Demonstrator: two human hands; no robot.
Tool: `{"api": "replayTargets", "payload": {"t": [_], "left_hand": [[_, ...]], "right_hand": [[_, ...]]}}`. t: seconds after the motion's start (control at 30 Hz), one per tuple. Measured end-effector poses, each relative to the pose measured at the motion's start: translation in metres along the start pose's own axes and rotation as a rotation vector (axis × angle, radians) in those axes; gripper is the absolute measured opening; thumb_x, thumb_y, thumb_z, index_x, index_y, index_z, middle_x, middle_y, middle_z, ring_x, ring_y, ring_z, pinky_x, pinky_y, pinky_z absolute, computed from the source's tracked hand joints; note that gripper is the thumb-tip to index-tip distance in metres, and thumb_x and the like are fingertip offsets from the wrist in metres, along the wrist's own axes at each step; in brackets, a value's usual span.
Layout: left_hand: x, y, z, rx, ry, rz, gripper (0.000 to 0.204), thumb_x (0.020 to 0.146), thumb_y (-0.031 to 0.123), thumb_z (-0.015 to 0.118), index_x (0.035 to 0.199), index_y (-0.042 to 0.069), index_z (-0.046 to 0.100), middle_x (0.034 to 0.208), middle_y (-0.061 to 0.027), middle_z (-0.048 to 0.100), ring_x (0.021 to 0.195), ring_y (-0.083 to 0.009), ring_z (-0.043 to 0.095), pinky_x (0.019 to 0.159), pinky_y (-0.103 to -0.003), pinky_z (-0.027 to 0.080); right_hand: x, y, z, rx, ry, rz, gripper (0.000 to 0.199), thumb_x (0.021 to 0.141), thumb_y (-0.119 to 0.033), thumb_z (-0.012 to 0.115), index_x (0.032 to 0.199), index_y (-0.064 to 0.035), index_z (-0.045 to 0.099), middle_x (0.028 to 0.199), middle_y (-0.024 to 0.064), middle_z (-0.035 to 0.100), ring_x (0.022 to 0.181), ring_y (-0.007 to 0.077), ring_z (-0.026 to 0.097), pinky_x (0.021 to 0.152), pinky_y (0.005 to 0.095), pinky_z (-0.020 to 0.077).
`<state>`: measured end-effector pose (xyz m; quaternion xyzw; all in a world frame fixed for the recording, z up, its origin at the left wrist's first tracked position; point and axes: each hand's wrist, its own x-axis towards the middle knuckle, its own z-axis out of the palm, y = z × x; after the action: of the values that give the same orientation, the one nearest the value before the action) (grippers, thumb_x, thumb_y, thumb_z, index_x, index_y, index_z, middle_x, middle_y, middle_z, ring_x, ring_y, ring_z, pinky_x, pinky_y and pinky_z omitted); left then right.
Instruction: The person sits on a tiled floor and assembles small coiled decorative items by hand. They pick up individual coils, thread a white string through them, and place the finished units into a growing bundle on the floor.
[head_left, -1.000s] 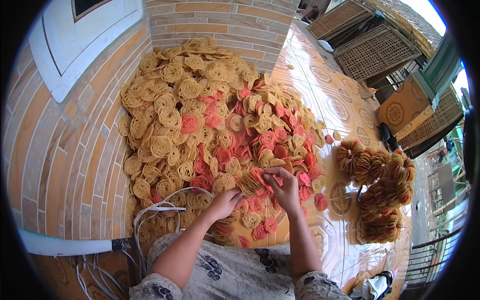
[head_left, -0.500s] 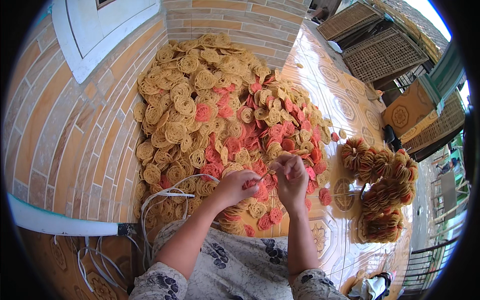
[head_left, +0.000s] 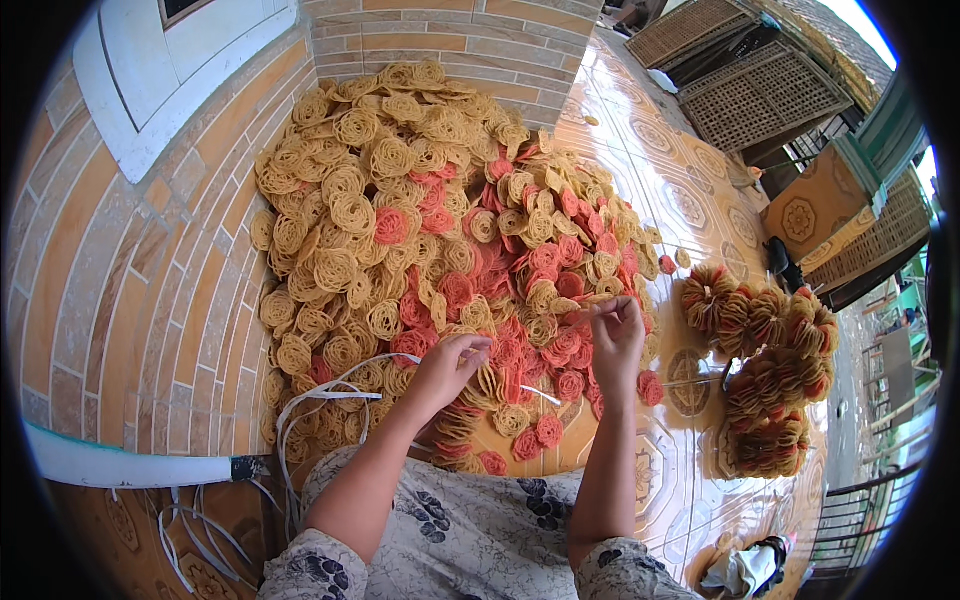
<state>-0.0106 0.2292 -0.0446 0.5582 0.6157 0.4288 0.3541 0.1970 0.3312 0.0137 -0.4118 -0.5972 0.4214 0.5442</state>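
A big heap of round, lacy, noodle-like discs (head_left: 335,270), yellow and red, spreads over the floor before me. My right hand (head_left: 618,345) is over the heap's right side, thumb and fingers pinched on a yellow lacy disc (head_left: 588,303) seen nearly edge-on. Lower and to the left, my left hand (head_left: 452,372) is closed, fingertips pressed together; what they hold, if anything, I cannot make out. Beside it, a packed row of discs (head_left: 460,425) stands on edge near my lap. A white strap end (head_left: 541,395) sticks out to the right of this row.
Strung bundles of discs (head_left: 765,380) lie on the tiled floor at right. White straps (head_left: 290,420) loop beside my left arm. A brick-patterned wall (head_left: 150,260) bounds the left, with a white door (head_left: 175,75). Woven racks (head_left: 765,95) lean at the far right.
My hands, close together over the strap before, have parted. The right moved up and right and now pinches a yellow disc; the left drew back left. The strap end now shows free.
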Motion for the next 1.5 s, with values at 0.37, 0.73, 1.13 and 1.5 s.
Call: {"api": "replayTargets", "payload": {"t": [0.37,0.73,1.13,1.5], "left_hand": [[0.015,0.017,0.114,1.016,-0.359,0.476,0.014,0.078,0.011,0.063,0.088,0.013,0.073,0.092,-0.0034,0.068,0.097,-0.0227,0.061,0.107,-0.049,0.035],[0.021,0.003,0.070,0.039,-0.027,-0.051,0.019,0.086,0.000,0.063,0.105,0.001,0.066,0.087,-0.0133,0.070,0.079,-0.0211,0.070,0.070,-0.031,0.054],[0.012,-0.018,0.019,-0.678,0.243,-0.308,0.021,0.094,0.011,0.063,0.110,-0.003,0.061,0.091,-0.0033,0.062,0.080,-0.0096,0.061,0.076,-0.024,0.052],[0.026,-0.017,0.005,-0.784,0.204,-0.236,0.015,0.094,0.016,0.064,0.101,0.002,0.064,0.083,-0.0034,0.066,0.068,-0.0066,0.058,0.062,-0.021,0.047]], "right_hand": [[-0.015,0.111,-0.078,0.809,0.283,0.588,0.024,0.090,0.001,0.059,0.113,0.0016,0.051,0.098,0.0113,0.063,0.090,0.0227,0.065,0.083,0.0336,0.0550],[-0.018,0.098,-0.038,0.684,0.097,0.626,0.015,0.091,-0.002,0.060,0.104,-0.0006,0.054,0.095,0.0079,0.061,0.088,0.0202,0.066,0.085,0.0315,0.0546],[-0.041,0.076,0.011,0.652,-0.030,0.600,0.011,0.092,-0.001,0.059,0.102,-0.0005,0.054,0.096,0.0087,0.062,0.090,0.0211,0.065,0.086,0.0337,0.0545],[-0.041,0.071,0.019,0.722,0.008,0.528,0.011,0.091,0.001,0.060,0.100,-0.0009,0.056,0.093,0.0068,0.062,0.091,0.0198,0.066,0.087,0.0329,0.0534]]}}
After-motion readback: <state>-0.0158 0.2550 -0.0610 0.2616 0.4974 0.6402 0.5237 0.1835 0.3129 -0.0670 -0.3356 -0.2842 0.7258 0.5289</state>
